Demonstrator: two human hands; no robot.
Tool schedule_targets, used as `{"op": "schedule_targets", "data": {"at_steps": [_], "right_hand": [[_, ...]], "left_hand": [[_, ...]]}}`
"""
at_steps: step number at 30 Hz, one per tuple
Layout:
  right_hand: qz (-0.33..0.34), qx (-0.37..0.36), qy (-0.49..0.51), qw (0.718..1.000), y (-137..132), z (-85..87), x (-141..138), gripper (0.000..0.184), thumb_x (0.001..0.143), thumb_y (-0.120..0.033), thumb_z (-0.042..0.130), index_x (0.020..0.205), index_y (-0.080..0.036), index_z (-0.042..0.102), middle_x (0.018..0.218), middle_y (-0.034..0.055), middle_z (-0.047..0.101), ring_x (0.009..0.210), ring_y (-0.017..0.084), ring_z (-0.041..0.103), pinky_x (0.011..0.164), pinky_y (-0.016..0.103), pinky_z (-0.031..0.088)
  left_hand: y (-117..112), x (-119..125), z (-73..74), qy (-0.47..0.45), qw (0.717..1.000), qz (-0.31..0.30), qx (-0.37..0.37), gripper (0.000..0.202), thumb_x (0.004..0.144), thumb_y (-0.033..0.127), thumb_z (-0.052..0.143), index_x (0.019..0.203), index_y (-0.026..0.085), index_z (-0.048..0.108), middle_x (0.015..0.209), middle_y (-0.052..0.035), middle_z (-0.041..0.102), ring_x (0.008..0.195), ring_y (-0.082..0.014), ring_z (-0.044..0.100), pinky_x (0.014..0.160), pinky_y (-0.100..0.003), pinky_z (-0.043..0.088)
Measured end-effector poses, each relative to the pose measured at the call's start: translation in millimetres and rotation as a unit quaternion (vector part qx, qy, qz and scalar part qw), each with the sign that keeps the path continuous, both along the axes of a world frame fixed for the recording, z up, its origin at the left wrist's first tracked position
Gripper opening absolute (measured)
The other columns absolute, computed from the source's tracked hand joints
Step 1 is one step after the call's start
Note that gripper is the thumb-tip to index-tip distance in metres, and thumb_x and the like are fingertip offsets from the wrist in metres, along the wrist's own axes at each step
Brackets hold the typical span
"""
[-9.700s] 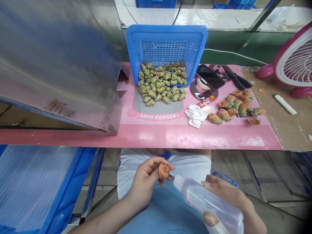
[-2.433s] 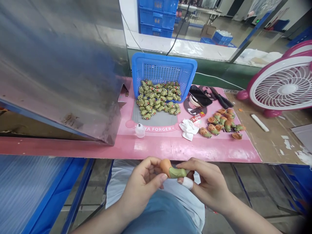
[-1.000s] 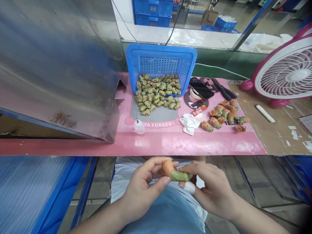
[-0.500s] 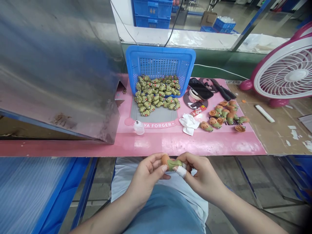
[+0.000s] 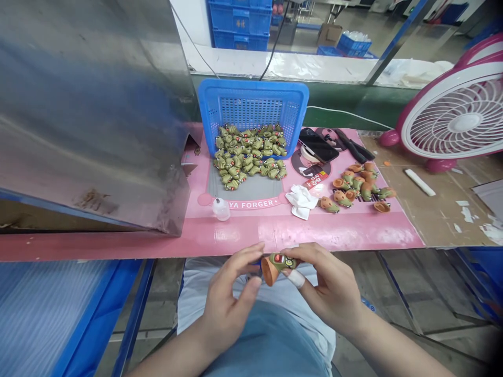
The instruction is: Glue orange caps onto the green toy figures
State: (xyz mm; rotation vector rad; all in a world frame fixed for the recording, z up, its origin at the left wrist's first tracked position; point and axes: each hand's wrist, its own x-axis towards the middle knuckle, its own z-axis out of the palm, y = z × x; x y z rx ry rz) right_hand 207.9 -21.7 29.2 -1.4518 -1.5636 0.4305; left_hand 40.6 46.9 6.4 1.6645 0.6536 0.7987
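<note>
Over my lap, my right hand (image 5: 330, 288) pinches a small toy figure part (image 5: 278, 263), an orange cup-shaped piece joined to a green piece with a red mark. One finger of that hand wears a white bandage. My left hand (image 5: 231, 293) hovers just left of the part, fingers spread and apart from it. A heap of green pieces (image 5: 247, 155) spills from a tipped blue basket (image 5: 251, 104) on the pink mat (image 5: 275, 230). Several joined orange and green pieces (image 5: 357, 186) lie at the mat's right.
A small clear bottle (image 5: 220, 208) stands near the mat's front. A white rag (image 5: 301, 200), a phone (image 5: 318, 145) and a dark tool (image 5: 356, 146) lie mid-table. A large metal chute (image 5: 90, 104) fills the left. A pink fan (image 5: 451, 120) stands at the right.
My left hand has let go of the toy part and its fingers have spread. My right hand has turned the part so the orange cup faces down-left.
</note>
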Motion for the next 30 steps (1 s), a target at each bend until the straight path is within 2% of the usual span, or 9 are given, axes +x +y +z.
{"op": "schedule_targets", "data": {"at_steps": [2,4,8,12,15,19,22,25,30], "right_hand": [[0.006,0.021,-0.022,1.0,-1,0.3,1,0.032,0.078,-0.006,0.056,0.107,-0.019,0.052,0.087,0.0024,0.059,0.078,0.012,0.054,0.07,0.022,0.045],[0.01,0.038,-0.036,0.999,-1,0.3,1,0.034,0.077,-0.005,0.057,0.108,-0.018,0.052,0.087,0.0032,0.06,0.08,0.013,0.055,0.07,0.023,0.045],[0.008,0.051,-0.035,0.998,-3,1.0,-2,0.032,0.076,-0.005,0.057,0.105,-0.017,0.053,0.083,0.0035,0.059,0.076,0.013,0.055,0.068,0.024,0.046],[0.0,0.024,-0.018,1.0,-7,-2.0,-4,0.031,0.077,-0.005,0.057,0.104,-0.021,0.053,0.08,0.0021,0.059,0.072,0.012,0.055,0.065,0.024,0.047],[-0.008,-0.03,0.009,0.999,-6,-17.9,6,0.024,0.078,-0.011,0.057,0.099,-0.023,0.054,0.084,0.0017,0.06,0.076,0.013,0.057,0.068,0.024,0.048],[-0.106,-0.069,0.036,0.991,-3,-52.9,38,0.012,0.082,-0.02,0.052,0.094,-0.019,0.051,0.082,0.0041,0.061,0.072,0.015,0.061,0.061,0.025,0.051],[-0.182,-0.06,0.036,0.981,-6,-64.9,56,0.011,0.085,-0.021,0.047,0.095,-0.017,0.046,0.079,0.0057,0.061,0.068,0.015,0.062,0.053,0.023,0.051],[-0.182,-0.054,0.02,0.982,-13,-55.4,47,0.014,0.082,-0.02,0.053,0.096,-0.019,0.051,0.081,0.0044,0.061,0.069,0.015,0.061,0.058,0.025,0.052],[-0.126,-0.02,-0.024,0.992,-19,-26.9,16,0.025,0.077,-0.014,0.059,0.099,-0.026,0.057,0.086,0.0023,0.063,0.075,0.015,0.06,0.069,0.028,0.049]], "left_hand": [[2,5,6.9,0.018,0.983,-0.009,-0.183,0.016,0.083,0.018,0.049,0.097,0.02,0.057,0.088,-0.0037,0.067,0.08,-0.0153,0.062,0.07,-0.026,0.051],[4,10,12.1,0.014,0.954,-0.039,-0.296,0.007,0.08,0.02,0.054,0.085,0.017,0.058,0.069,-0.0003,0.064,0.064,-0.0119,0.059,0.061,-0.023,0.049],[5,15,15.3,-0.018,0.929,-0.042,-0.367,0.007,0.074,0.019,0.061,0.079,0.014,0.057,0.061,0.0017,0.06,0.059,-0.0106,0.055,0.059,-0.023,0.046],[5,19,9.8,-0.017,0.922,-0.042,-0.383,0.009,0.074,0.021,0.061,0.077,0.014,0.057,0.063,0.0009,0.06,0.06,-0.0116,0.055,0.061,-0.025,0.047],[8,20,-0.5,0.004,0.929,-0.059,-0.366,0.011,0.074,0.023,0.061,0.079,0.014,0.057,0.068,-0.0019,0.063,0.065,-0.0135,0.057,0.064,-0.026,0.046],[16,16,-16.2,0.056,0.941,-0.008,-0.332,0.021,0.076,0.03,0.059,0.091,0.015,0.055,0.091,-0.0091,0.066,0.075,-0.0174,0.061,0.067,-0.028,0.048],[18,14,-19.8,0.066,0.949,0.023,-0.308,0.021,0.078,0.032,0.056,0.092,0.016,0.055,0.093,-0.0092,0.065,0.076,-0.0181,0.062,0.066,-0.029,0.048],[15,18,-13.3,0.079,0.959,0.001,-0.271,0.018,0.077,0.028,0.057,0.091,0.017,0.058,0.094,-0.0084,0.065,0.084,-0.0199,0.061,0.072,-0.03,0.048],[9,30,-1.4,0.069,0.97,-0.035,-0.232,0.007,0.077,0.024,0.058,0.079,0.017,0.061,0.113,-0.0089,0.058,0.098,-0.0223,0.057,0.074,-0.028,0.047]]}}
